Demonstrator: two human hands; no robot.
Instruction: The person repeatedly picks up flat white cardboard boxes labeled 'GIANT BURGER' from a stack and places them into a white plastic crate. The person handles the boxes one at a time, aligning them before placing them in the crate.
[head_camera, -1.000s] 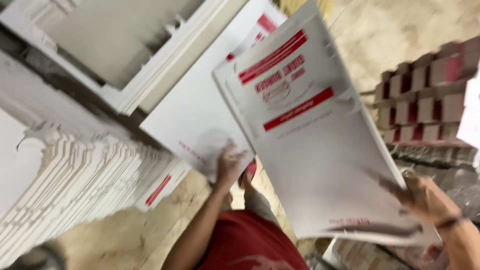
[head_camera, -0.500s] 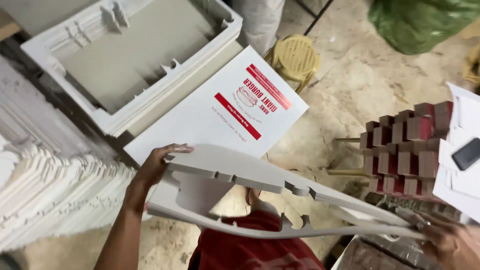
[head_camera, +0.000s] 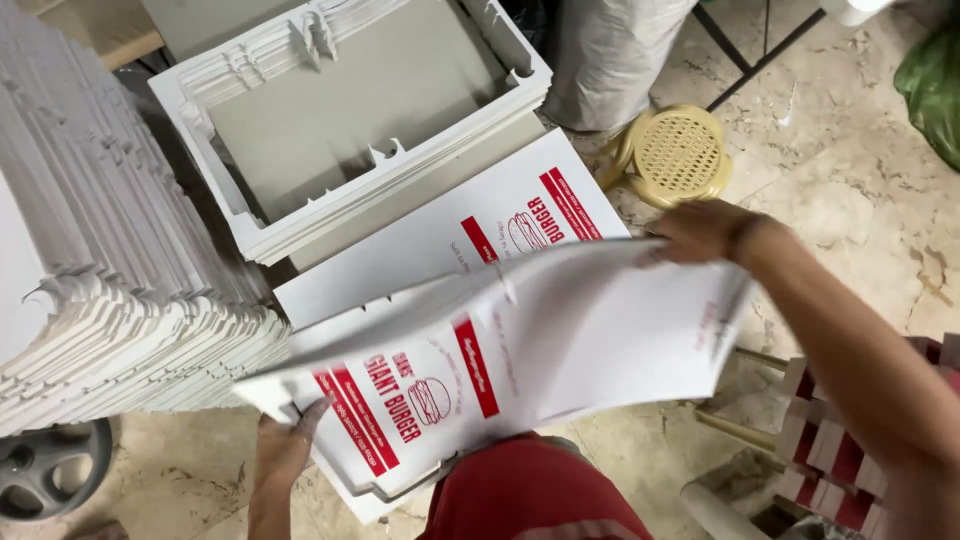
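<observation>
A flat white carton blank (head_camera: 520, 360) with red bars and a red burger drawing was held up across the lower middle. Beneath it lay another flat white blank (head_camera: 500, 225) printed in red. Stacks of plain white blanks (head_camera: 110, 290) stood at the left, and more (head_camera: 350, 110) lay above.

— How is the light?
— Bright and even, soft, from above; the white card sheet (head_camera: 600, 340) glows almost blown out, with little glare on the stone floor (head_camera: 850, 170).
— Shadows?
— Faint ones, darkest in the gap beside the tall stack (head_camera: 110, 280) of cardboard at the left.
— Sharpness?
— The right hand (head_camera: 705, 232) and its forearm smear with motion blur; the left hand (head_camera: 285, 450) is soft too. Straight edges lean toward the corners.
</observation>
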